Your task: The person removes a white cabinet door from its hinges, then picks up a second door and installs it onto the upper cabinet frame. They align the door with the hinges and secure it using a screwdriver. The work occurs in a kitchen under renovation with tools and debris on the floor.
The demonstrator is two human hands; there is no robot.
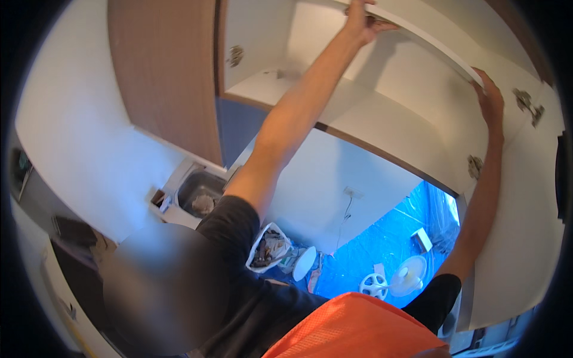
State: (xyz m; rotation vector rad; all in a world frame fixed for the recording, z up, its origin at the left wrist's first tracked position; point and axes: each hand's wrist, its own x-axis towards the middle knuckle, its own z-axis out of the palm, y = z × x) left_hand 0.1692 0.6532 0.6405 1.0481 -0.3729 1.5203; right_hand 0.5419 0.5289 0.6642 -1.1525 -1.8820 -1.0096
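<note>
A white shelf board [439, 51] spans the upper part of an open wall cabinet [382, 101]. Both my arms are raised to it. Near its left end my left hand [360, 25] grips the board, the thumb side up and the fingers stretched along its underside. At the right end my right hand [490, 98] is closed round the edge, its fingertips partly hidden. Metal hinges [237, 56] show on the cabinet's side, beside the open white door [513, 250] on the right.
A brown cabinet door [164, 71] stands at left, above a steel sink [203, 186]. Below are blue floor sheeting [358, 262], a white fan [407, 275] and a debris-filled bag [268, 247]. My orange vest [358, 328] fills the bottom. A blurred dark round shape [164, 292] covers the lower left.
</note>
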